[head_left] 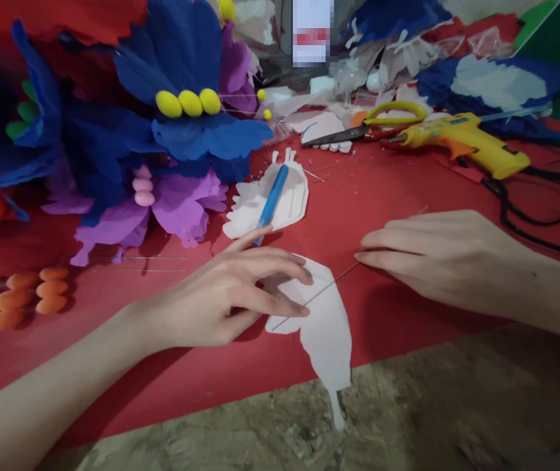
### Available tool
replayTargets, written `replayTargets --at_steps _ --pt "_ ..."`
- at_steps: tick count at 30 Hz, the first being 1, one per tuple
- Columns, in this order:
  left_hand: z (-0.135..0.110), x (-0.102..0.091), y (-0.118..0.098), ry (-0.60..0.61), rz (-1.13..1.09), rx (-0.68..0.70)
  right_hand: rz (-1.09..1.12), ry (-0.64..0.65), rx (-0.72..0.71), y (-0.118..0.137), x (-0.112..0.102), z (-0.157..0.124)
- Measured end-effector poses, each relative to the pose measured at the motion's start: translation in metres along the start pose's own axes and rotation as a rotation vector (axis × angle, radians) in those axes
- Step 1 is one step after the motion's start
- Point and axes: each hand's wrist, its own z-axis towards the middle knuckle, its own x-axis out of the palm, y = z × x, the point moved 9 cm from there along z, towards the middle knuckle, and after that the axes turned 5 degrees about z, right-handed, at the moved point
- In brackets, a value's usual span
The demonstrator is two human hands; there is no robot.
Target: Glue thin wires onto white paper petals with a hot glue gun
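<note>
A white paper petal shape [326, 330] lies on the red sheet [398, 196] near the table's front edge, its thin tail hanging over the bare wood. My left hand [231, 294] rests on the petal's upper left part, fingers stretched out and pressing it down. A thin metal wire [329, 284] lies slantwise across the petal. My right hand [437, 258] pinches the wire's upper right end between closed fingertips. Just behind my left hand a blue pen [273, 199] lies on a stack of white petal cut-outs [292, 203].
Blue and purple paper flowers [172, 131] with yellow beads crowd the back left. Orange beads [19, 297] lie at the left edge. Scissors with yellow handles [373, 124] and a yellow glue gun [471, 140] with a black cable lie at the back right. Paper scraps are piled behind.
</note>
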Motion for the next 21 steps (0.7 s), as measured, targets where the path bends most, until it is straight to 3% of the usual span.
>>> replayTargets --at_steps 5,12,21 --pt "0.0 0.0 -0.001 -0.001 0.008 0.011 0.026 0.004 -0.029 0.001 -0.003 -0.001" --pt "-0.002 0.001 -0.001 -0.014 0.002 0.028 0.293 0.012 0.182 -0.006 0.01 0.001" --pt "-0.001 0.0 -0.001 -0.009 -0.005 0.038 0.417 0.008 0.235 -0.006 0.017 0.004"
